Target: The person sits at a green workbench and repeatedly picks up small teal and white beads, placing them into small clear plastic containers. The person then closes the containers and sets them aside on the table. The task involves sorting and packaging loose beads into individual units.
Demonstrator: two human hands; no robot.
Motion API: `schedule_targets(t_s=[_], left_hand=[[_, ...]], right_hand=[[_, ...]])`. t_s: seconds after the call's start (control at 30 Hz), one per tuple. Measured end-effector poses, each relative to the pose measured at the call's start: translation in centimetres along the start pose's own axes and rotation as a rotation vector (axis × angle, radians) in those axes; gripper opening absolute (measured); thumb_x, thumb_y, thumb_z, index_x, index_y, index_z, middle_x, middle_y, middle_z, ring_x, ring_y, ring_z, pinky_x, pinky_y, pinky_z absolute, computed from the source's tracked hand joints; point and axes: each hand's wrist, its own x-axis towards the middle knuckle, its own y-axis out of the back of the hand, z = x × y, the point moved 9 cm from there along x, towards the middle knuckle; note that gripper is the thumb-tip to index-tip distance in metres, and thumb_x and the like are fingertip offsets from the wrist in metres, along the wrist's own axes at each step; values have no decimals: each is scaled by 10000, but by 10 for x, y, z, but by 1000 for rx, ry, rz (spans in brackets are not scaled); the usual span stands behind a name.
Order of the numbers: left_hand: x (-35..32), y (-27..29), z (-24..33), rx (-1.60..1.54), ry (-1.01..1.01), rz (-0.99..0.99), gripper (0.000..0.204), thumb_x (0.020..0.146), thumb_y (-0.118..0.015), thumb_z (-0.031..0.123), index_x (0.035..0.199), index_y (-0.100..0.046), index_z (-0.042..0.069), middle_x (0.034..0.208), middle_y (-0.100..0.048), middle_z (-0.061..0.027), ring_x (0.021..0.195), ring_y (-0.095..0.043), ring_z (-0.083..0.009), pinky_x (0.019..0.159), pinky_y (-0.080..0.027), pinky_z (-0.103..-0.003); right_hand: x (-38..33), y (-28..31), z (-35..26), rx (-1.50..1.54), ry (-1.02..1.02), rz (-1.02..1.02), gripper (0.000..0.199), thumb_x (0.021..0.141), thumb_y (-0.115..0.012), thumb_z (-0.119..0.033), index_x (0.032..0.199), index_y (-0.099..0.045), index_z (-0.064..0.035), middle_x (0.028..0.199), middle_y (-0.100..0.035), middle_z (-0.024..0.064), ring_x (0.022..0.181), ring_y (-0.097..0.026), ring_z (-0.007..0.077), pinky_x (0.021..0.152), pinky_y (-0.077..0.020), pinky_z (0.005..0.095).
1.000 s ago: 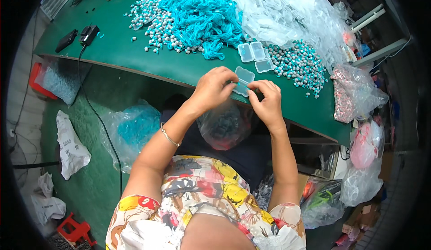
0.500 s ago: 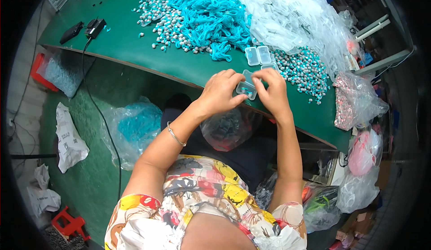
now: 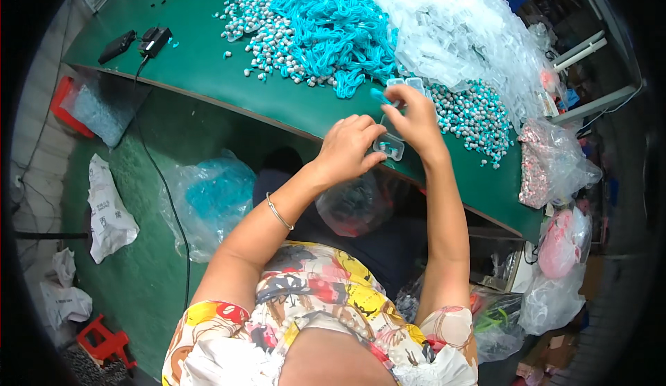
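Observation:
A small clear plastic case (image 3: pixel 390 149) stands with its lid up at the table's near edge, with a few small grey-and-teal pieces inside. My left hand (image 3: pixel 347 146) pinches the case's left side between thumb and fingers. Just above the case, my right hand (image 3: pixel 417 121) is closed, a teal cord bundle (image 3: pixel 379 97) sticking out at its fingertips. Behind my right hand sit more clear cases (image 3: pixel 414 83), partly covered by it. A large pile of teal cords (image 3: pixel 333 29) lies beyond my hands.
Grey-and-teal pieces lie heaped right (image 3: pixel 475 119) and left (image 3: pixel 267 36) of the cords. A broad mound of clear cases (image 3: pixel 458 32) covers the far right. A bag of pink pieces (image 3: pixel 538 164) hangs at the right edge. Black boxes (image 3: pixel 152 41) with a cable lie left.
My right hand has moved up from the case's lid and now has a teal cord bundle at its fingertips. My left hand stays on the case, which sits slightly lower in view.

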Motion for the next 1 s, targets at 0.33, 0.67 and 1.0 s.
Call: schedule_targets(t_s=[0.33,0.67,1.0], left_hand=[[2,3,-2,-25,16,33,439,718,-829,244,1084,-652,79,934,-607,-79,908,-597,-310,793,-476,-426],[3,4,-3,-24,48,3,439,720,-829,231,1087,-643,81,919,-616,-74,905,-603,-302,795,-478,-421],[1,2,-1,-29,18,15,475,711,-839,216,1120,-632,90,923,-627,-70,906,-607,-300,790,-480,-424]], right_hand=[[-66,20,-23,-292,66,-52,144,775,-746,-89,899,-674,-82,843,-645,71,824,-627,254,763,-453,400],[-70,24,-35,-413,85,24,195,842,-690,-115,1035,-689,-89,935,-636,71,903,-611,278,778,-446,428],[-65,22,16,-131,-174,-3,238,827,-724,-61,1049,-648,-24,974,-627,123,813,-631,300,714,-511,390]])
